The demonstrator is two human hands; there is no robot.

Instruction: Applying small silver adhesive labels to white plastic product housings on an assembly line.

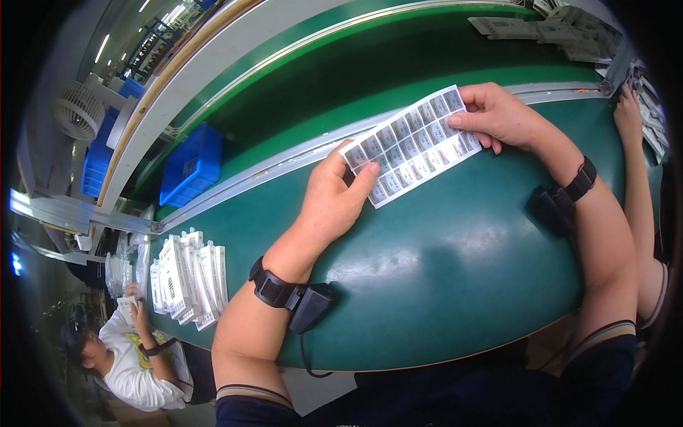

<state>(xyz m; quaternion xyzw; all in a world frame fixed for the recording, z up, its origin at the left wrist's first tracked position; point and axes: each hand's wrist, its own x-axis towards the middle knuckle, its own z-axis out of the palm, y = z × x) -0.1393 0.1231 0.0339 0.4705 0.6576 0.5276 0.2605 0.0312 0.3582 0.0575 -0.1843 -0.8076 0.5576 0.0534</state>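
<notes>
A white sheet of small grey labels [413, 146], set in rows, is held up above the green table [427, 285]. My left hand [333, 192] pinches its lower left end, thumb on the printed face and fingers behind. At the upper right end my right hand [498, 117] grips it the same way, the thumb on top near the edge. The sheet slopes up to the right and looks flat. Both wrists carry black straps with a small black box.
White flat boxes [188, 277] stand in a stack at the table's left. A blue bin [191, 165] sits on the green conveyor [398, 67] behind. Packets [541, 32] lie far right. One person [142, 356] works at left; another's arm [629, 135] reaches in at right.
</notes>
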